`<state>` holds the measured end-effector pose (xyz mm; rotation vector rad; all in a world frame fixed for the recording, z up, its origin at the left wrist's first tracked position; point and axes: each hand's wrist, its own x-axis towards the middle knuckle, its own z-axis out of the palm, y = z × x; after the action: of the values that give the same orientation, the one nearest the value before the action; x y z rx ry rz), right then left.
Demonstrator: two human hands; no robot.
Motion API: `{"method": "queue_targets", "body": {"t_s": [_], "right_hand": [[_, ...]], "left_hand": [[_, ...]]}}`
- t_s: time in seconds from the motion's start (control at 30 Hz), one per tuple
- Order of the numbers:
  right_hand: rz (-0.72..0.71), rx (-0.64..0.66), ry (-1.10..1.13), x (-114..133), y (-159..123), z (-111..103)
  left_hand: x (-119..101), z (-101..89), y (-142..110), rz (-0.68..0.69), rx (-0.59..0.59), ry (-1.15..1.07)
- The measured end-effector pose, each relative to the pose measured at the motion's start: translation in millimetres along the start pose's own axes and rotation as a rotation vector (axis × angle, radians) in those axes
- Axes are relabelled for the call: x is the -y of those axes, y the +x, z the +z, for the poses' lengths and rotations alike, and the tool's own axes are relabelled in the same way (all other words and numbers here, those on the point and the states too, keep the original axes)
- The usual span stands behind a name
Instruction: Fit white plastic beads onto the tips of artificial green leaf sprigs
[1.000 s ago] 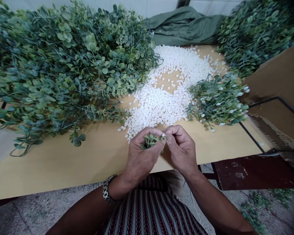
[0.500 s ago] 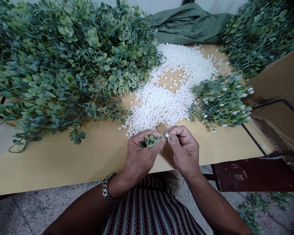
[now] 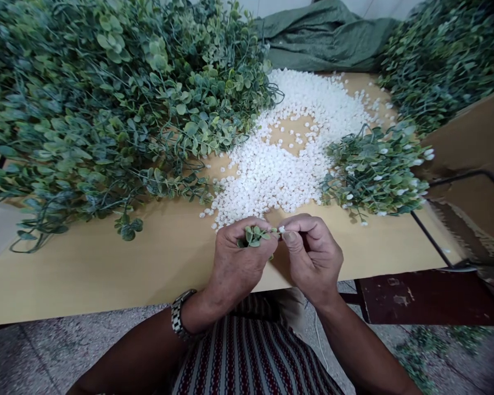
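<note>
My left hand (image 3: pixel 239 260) is closed round a green artificial leaf sprig (image 3: pixel 255 236), whose tip points right between thumb and forefinger. Facing it, my right hand (image 3: pixel 316 255) pinches a small white bead-like piece (image 3: pixel 282 230) right at the sprig's tip. Whether the piece is seated on the stem or only touching it, I cannot tell. Just beyond my hands spreads a heap of the same small white pieces (image 3: pixel 267 175). To the right of the heap lies a bunch of sprigs (image 3: pixel 379 167) with white tips.
A large pile of artificial greenery (image 3: pixel 119 104) covers the table's left side. More greenery (image 3: pixel 448 60) stands at the back right, by a cardboard box (image 3: pixel 473 137) and a black metal frame (image 3: pixel 430 238). Green sacking (image 3: pixel 325 38) lies behind the heap. The table's (image 3: pixel 127 274) front edge is close to me.
My right hand has shifted slightly right, its pinch still at the sprig's tip. The left hand stays nearly in place. The view has moved a little.
</note>
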<state>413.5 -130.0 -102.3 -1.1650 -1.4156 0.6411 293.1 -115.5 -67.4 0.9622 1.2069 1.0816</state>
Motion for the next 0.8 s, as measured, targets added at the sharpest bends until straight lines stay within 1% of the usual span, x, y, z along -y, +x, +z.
{"method": "queue_targets", "body": {"t_s": [0.1,0.2,0.33,0.47,0.63,0.8], "right_hand": [[-0.095,-0.017,-0.051,-1.7,-1.4,0.2],[-0.142,-0.028,-0.095,-2.2,-3.0,0.9],[-0.138,-0.042,-0.117,-1.9,-5.1,1.2],[-0.110,-0.046,-0.091,-2.7,-5.8,0.5],[-0.118,-0.034,-0.042,-4.8,-3.3,-0.6],[-0.119,-0.013,0.011,-4.8,-1.3,-1.8]], "left_hand": [[1.1,0.7,-1.0,0.019,-0.016,0.024],[1.8,1.5,-2.1,0.039,-0.024,0.044],[2.2,2.3,-1.8,0.074,-0.013,0.047],[3.4,2.3,-0.2,0.115,0.014,0.045],[5.3,1.5,0.9,0.211,0.052,0.030],[4.2,0.5,1.8,0.215,0.071,0.019]]}}
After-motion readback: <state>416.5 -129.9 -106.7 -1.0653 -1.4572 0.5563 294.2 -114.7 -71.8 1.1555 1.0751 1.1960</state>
